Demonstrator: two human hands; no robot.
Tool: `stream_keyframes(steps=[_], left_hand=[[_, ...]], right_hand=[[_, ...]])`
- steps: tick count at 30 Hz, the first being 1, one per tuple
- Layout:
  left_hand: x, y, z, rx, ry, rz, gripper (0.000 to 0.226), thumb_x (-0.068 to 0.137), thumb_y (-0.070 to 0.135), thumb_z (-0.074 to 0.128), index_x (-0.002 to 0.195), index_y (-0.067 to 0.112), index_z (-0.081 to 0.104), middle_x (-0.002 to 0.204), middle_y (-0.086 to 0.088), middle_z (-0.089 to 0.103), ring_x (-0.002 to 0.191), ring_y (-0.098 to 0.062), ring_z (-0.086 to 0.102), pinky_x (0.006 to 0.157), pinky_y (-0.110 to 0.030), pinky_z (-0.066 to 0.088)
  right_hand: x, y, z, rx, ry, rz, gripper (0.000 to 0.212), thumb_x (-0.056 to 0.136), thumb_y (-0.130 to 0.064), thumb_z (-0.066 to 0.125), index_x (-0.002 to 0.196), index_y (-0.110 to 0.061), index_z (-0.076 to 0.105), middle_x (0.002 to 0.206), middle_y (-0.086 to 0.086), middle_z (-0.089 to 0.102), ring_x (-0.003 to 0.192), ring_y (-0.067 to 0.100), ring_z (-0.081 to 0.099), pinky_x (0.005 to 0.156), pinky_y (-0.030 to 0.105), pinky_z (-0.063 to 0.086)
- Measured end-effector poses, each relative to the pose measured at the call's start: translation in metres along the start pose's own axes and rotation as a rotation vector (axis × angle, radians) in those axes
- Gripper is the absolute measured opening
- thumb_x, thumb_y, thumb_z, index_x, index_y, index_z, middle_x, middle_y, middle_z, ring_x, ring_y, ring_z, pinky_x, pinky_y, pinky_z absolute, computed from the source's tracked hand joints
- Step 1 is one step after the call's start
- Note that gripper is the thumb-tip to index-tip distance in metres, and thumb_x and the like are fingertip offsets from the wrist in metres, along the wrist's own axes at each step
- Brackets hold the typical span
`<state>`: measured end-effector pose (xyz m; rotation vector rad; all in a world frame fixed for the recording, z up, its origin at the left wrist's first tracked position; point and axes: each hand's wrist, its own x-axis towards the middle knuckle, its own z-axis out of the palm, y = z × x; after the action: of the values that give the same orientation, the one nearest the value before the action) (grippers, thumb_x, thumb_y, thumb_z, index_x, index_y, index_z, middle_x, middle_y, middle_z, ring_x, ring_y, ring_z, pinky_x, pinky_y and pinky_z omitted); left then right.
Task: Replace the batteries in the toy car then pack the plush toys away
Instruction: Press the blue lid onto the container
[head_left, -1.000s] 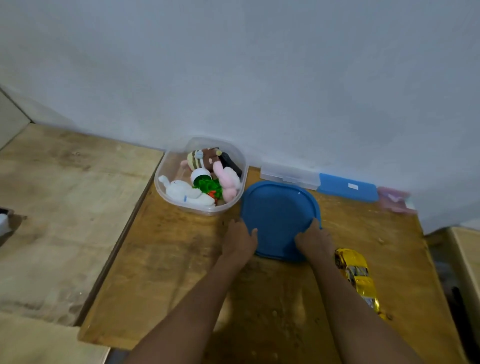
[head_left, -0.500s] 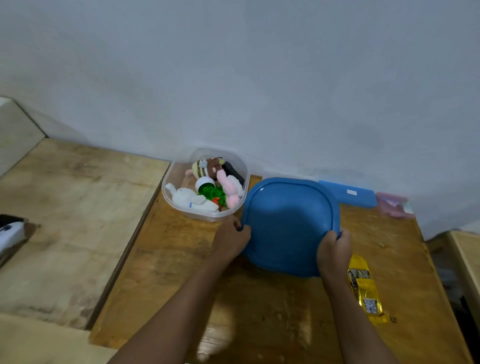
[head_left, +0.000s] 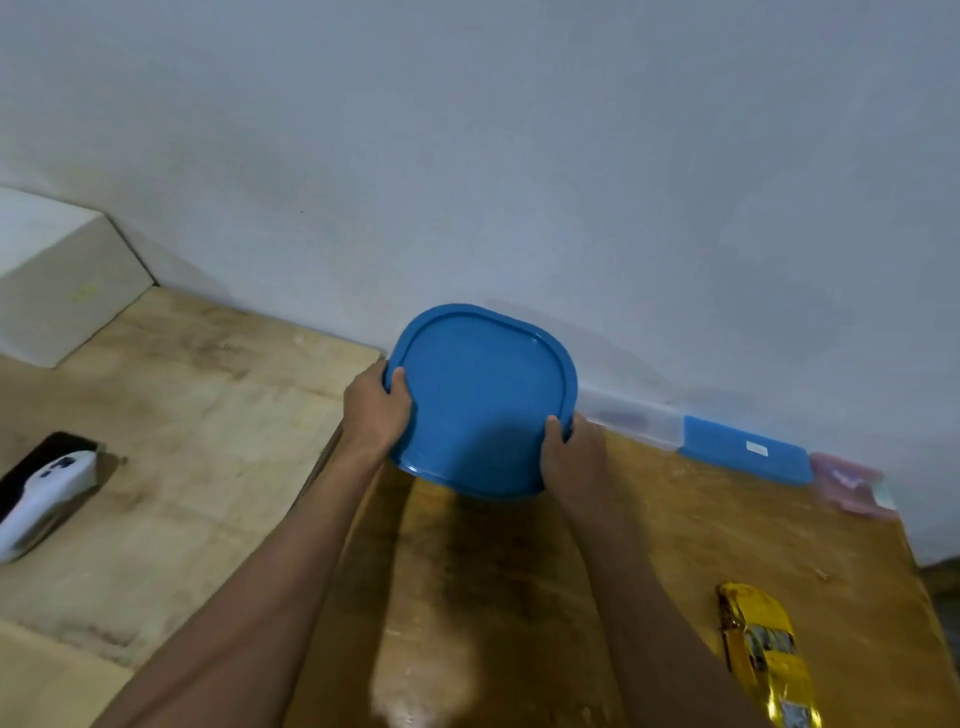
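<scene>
Toy car: the yellow toy car (head_left: 763, 649) lies on the tabletop (head_left: 753, 530) at my near right, well apart from both hands.
White device: a handheld device (head_left: 44, 493) sits on the paler surface (head_left: 208, 467) to my left.
Left hand: my left hand (head_left: 374, 410) grips the lid's left edge, thumb over the rim.
Right hand: my right hand (head_left: 569, 457) grips its near right edge, thumb on top.
Blue lid: the blue lid (head_left: 483, 400) is up off the tabletop, tilted toward me, between both hands.
Back edge: a clear-and-blue case (head_left: 745, 449) lies along the wall, with a blurred pink item (head_left: 849, 483) just beside it.
</scene>
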<state>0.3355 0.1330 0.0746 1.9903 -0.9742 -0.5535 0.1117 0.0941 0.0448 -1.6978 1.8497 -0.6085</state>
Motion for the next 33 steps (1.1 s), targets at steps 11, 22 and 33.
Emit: stream_keyframes(steps=[11,22,33], left_hand=[[0.049,-0.052,0.018,0.169,-0.066,-0.034,0.026,0.103,0.022,0.042,0.087,0.009,0.058,0.077,-0.005,0.058,0.064,-0.012,0.05,0.051,-0.021,0.033],[0.059,-0.051,0.024,0.359,-0.203,0.063,0.048,0.101,0.019,0.035,0.147,0.024,0.026,0.118,-0.007,0.057,0.086,-0.021,0.056,0.071,-0.039,0.052],[0.092,-0.042,0.044,0.568,-0.229,0.256,0.051,0.096,0.024,0.04,0.145,0.015,0.03,0.138,-0.007,0.04,0.089,-0.026,0.057,0.071,-0.043,0.055]], right_hand=[[0.023,-0.014,0.055,0.119,-0.127,0.108,0.045,0.102,-0.036,0.031,0.138,-0.01,0.037,0.119,0.008,0.06,0.106,0.024,0.059,0.088,0.043,0.052],[0.045,-0.024,0.046,-0.103,-0.194,-0.141,0.069,0.095,-0.017,0.035,0.154,-0.02,-0.002,0.161,-0.003,0.0,0.143,0.023,0.019,0.107,0.041,0.035],[0.075,-0.033,0.057,-0.147,-0.097,-0.239,0.045,0.091,-0.021,0.037,0.136,-0.018,0.033,0.136,-0.004,0.04,0.112,0.019,0.046,0.081,0.034,0.041]])
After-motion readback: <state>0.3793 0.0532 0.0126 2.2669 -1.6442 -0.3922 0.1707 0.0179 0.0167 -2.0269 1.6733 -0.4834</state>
